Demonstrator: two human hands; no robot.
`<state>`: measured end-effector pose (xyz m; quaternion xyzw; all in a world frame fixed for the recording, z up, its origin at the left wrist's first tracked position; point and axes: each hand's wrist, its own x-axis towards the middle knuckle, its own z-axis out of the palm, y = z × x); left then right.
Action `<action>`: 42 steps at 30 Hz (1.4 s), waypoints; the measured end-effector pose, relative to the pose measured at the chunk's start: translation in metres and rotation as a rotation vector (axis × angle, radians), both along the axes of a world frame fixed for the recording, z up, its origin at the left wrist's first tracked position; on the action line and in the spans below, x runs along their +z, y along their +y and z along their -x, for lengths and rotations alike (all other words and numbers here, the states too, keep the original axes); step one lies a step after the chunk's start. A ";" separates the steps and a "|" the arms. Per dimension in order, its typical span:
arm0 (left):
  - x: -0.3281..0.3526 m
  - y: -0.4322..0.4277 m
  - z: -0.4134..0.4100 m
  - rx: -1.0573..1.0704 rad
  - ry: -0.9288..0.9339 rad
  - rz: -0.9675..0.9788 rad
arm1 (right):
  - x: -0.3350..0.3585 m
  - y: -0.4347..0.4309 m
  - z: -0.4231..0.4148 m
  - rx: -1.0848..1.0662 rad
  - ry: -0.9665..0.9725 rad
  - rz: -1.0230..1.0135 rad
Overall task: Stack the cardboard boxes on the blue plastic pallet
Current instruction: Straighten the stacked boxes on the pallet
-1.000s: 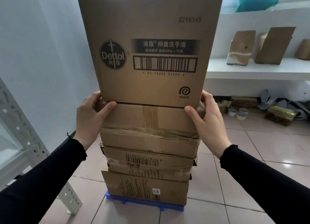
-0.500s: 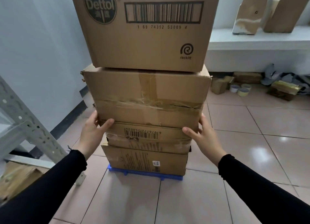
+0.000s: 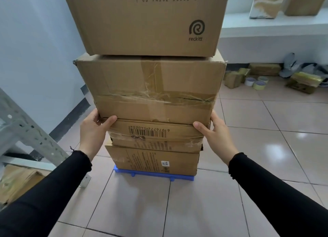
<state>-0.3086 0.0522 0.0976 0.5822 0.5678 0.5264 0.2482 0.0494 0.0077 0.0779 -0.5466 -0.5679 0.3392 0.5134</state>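
Several cardboard boxes stand stacked on the blue plastic pallet. The top one is a Dettol/reckitt box, resting on a larger taped box. Below that come a flatter barcode box and a bottom box. My left hand grips the lower left corner of the taped box, thumb on the front where it meets the barcode box. My right hand holds the lower right corner the same way. The fingers behind the box sides are hidden.
A grey metal shelf frame slants at the left, with flattened cardboard under it. A blue-white wall runs close on the left. Tape rolls and small packages lie on the tiled floor at back right, below a white ledge.
My hands dropped from the bottom corners of the top Dettol box to the bottom corners of the taped box below it. The view tilted down and came closer.
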 end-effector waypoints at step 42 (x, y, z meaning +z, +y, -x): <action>-0.106 0.005 0.007 0.009 0.152 0.297 | -0.092 -0.001 0.034 -0.137 -0.068 0.251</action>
